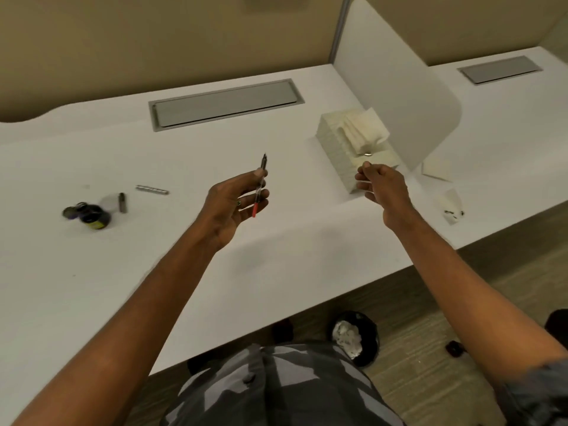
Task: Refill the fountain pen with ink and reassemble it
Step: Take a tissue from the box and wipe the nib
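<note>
The left hand [236, 201] holds the bare inner part of the pen [259, 187] above the desk [276, 265], thumb and fingers closed around its middle, the dark nib pointing up and away and the red end of the ink tube sticking out below the fingers. The right hand [379, 184] is raised just in front of the tissue box [353, 146], fingers curled and thumb pinched to forefinger; something pale may be caught in that pinch, but I cannot tell whether it grips a tissue or nothing at all. A sheet stands up out of the box, close beyond the fingertips. Well off to the left on the desk sit the ink bottle [93, 216] with its cap [70, 211] beside it, a short dark pen piece [122, 202] just right of the bottle, and a longer silvery pen piece [152, 189] lying flat a little further on. A crumpled tissue with dark marks [451, 207] lies at the right near the desk edge. This looks like the wiping step between filling and reassembly: the nib part is out of the bottle, and the shell parts lie untouched. The next move probably calls for pulling one tissue free with the right hand, then bringing it to the nib while the left keeps the pen steady, without squeezing the ink tube.
</note>
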A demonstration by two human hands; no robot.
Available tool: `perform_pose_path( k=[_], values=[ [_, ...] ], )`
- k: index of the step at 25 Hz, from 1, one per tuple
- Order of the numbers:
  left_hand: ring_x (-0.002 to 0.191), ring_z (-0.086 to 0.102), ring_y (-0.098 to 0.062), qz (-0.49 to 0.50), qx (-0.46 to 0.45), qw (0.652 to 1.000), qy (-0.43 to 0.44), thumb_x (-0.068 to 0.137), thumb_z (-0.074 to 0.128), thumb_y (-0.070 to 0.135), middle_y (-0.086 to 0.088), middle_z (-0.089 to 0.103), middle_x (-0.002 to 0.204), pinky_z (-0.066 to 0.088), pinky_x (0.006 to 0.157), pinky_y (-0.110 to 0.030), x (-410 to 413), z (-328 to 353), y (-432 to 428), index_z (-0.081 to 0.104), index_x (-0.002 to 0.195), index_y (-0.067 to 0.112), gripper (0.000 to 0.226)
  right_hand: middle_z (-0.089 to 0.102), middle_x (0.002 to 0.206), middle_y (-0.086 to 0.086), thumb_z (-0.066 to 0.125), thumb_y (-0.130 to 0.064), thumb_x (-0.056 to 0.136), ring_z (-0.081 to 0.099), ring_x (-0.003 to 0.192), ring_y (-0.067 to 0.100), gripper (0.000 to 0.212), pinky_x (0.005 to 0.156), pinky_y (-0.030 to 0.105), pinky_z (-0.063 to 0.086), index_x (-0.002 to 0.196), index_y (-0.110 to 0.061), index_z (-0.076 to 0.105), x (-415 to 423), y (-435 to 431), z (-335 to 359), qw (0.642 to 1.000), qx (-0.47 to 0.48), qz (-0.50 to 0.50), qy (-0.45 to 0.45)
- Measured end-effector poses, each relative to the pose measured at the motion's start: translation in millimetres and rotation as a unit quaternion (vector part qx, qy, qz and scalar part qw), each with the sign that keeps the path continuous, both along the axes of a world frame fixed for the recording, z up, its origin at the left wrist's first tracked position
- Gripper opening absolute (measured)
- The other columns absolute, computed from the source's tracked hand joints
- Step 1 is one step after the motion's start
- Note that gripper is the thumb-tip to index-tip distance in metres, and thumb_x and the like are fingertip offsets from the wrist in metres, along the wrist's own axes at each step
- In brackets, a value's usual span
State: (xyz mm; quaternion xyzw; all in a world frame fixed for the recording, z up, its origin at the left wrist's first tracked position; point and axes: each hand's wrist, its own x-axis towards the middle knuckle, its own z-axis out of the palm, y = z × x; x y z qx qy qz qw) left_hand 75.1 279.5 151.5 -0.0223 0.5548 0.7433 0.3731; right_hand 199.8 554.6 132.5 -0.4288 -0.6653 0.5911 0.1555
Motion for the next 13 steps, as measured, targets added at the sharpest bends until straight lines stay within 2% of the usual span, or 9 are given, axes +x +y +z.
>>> perform_pose_path(
  k=[4, 8, 10, 13],
  values=[
    [0.077, 0.071, -0.017, 0.005, -0.003, 1.0, -0.022, 0.085, 0.078, 0.019, -0.005, 0.069, 0.092, 0.06, 0.077, -0.03, 10, -3, 42, 0.076, 0.108, 0.001, 0.029, 0.074, 0.09, -0.004, 0.07, -0.028, 0.096, 0.068, 0.076, 0.01, 0.01, 0.081, 0.031, 0.054, 0.1, -0.018, 0.07, -5, 82, -11, 0.997, 0.07, -0.04, 0.002],
    [0.074, 0.069, -0.016, 0.003, -0.025, 0.999, -0.023, 0.083, 0.079, 0.016, -0.007, 0.068, 0.092, 0.06, 0.075, -0.029, 10, -5, 67, 0.075, 0.108, -0.001, 0.031, 0.07, 0.087, -0.006, 0.079, -0.022, 0.089, 0.068, 0.085, 0.012, 0.02, 0.084, 0.03, 0.057, 0.104, -0.012, 0.071, -28, 119, -25, 0.987, 0.15, -0.051, 0.002],
    [0.075, 0.068, -0.016, -0.001, -0.034, 0.999, -0.021, 0.083, 0.079, 0.016, -0.007, 0.068, 0.092, 0.06, 0.075, -0.028, 7, -4, 77, 0.075, 0.106, 0.0, 0.028, 0.068, 0.088, -0.009, 0.078, -0.023, 0.09, 0.068, 0.088, 0.011, 0.023, 0.088, 0.035, 0.06, 0.108, -0.011, 0.071, -41, 132, -32, 0.987, 0.149, -0.06, 0.002],
    [0.078, 0.067, -0.018, 0.001, -0.043, 0.999, -0.014, 0.083, 0.079, 0.015, -0.007, 0.069, 0.094, 0.06, 0.076, -0.029, 3, -5, 88, 0.076, 0.103, 0.001, 0.025, 0.069, 0.094, -0.004, 0.071, -0.029, 0.094, 0.071, 0.099, 0.025, 0.029, 0.095, 0.048, 0.059, 0.114, -0.008, 0.073, -62, 153, -42, 0.985, 0.163, -0.044, -0.027]
  ],
)
